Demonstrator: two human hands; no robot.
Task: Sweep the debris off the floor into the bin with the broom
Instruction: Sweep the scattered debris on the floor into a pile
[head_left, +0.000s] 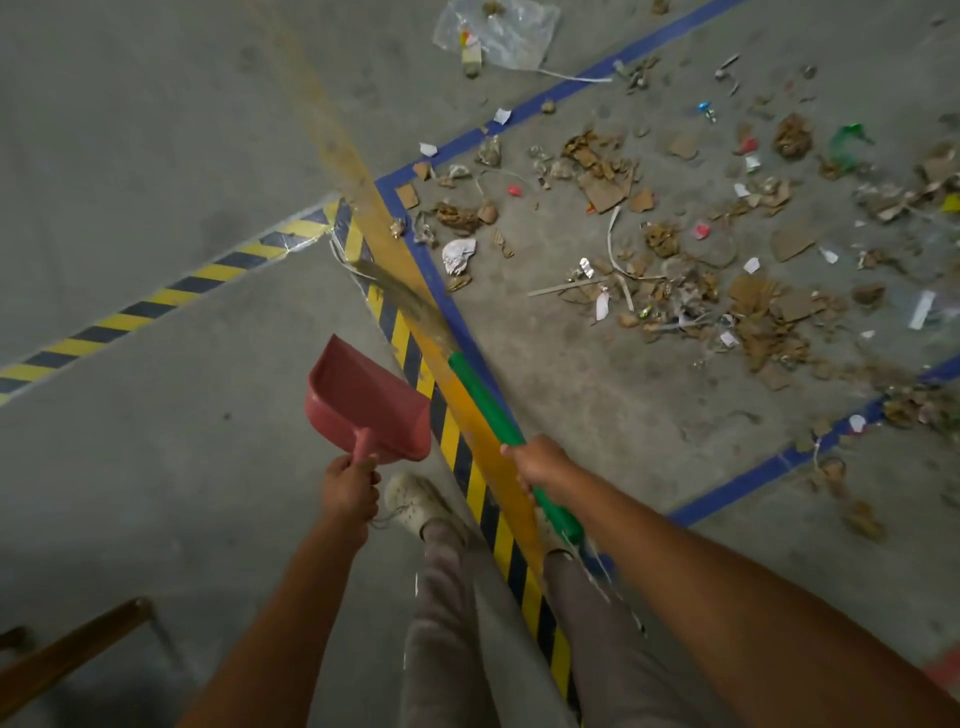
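My right hand (537, 462) grips the green handle of the broom (485, 400). Its brown bristles (400, 296) point away from me, blurred, over the yellow floor stripe. My left hand (349, 486) holds the handle of a red dustpan (366, 400), which hangs above the floor with its open mouth facing away. The debris (675, 244), torn cardboard, paper scraps, wrappers and dust, lies scattered on the concrete to the right of the blue tape line. No bin is in view.
A clear plastic bag (501, 34) lies at the top. Yellow-black hazard tape (156, 301) and blue tape (753, 478) mark the floor. My shoe (413, 501) stands beside the hazard stripe. A wooden piece (72, 654) sits at the lower left.
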